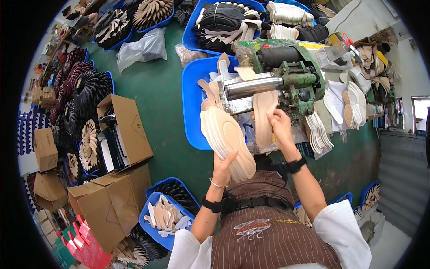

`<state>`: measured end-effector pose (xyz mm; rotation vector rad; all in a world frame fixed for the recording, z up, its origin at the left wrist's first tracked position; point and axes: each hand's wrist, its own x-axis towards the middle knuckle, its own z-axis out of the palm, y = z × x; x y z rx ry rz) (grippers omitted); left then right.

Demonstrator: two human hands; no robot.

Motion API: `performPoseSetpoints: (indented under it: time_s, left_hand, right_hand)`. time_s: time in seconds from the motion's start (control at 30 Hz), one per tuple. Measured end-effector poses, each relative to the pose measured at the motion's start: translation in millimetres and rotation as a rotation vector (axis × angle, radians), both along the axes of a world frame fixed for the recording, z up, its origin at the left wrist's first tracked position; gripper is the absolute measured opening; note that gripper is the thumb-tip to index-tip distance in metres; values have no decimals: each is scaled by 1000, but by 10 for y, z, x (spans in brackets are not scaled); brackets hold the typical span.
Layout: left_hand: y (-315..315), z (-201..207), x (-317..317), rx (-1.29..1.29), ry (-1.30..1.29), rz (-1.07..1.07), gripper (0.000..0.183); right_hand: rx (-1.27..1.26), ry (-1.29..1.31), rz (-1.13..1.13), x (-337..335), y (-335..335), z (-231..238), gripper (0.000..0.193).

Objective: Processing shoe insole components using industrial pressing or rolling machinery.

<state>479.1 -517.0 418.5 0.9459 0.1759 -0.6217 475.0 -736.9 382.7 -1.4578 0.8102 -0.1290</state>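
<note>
My left hand (222,168) is closed around a stack of beige insoles (226,141), holding it in front of me. Between the thumb and fingers of my right hand (281,125) is the edge of a single beige insole (264,119), whose far end lies by the machine's metal roller. The green machine (313,74) with its shiny roller (254,88) stands just beyond both hands. Left of it, a blue tub (191,121) holds loose insole pieces, partly hidden by the stack.
Beyond the machine, another blue tub (190,36) holds bundled black insoles. White insoles (319,134) lie on the bench to the right. Cardboard boxes (112,201) and a small blue tub of pieces (154,228) stand at lower left. A plastic bag (143,49) lies on the green floor.
</note>
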Motion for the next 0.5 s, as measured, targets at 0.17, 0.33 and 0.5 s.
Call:
performPoseSetpoints:
  time_s: [0.17, 0.33, 0.5]
  left_hand:
    - [17, -37, 41, 111, -26, -30, 49]
    - [36, -25, 55, 19, 101, 9, 47]
    - [5, -41, 47, -77, 168, 48, 43]
  right_hand:
    - [213, -47, 247, -222, 610, 295, 20]
    - [121, 47, -76, -164, 223, 121, 13]
    - [190, -28, 17, 132, 358, 326, 18]
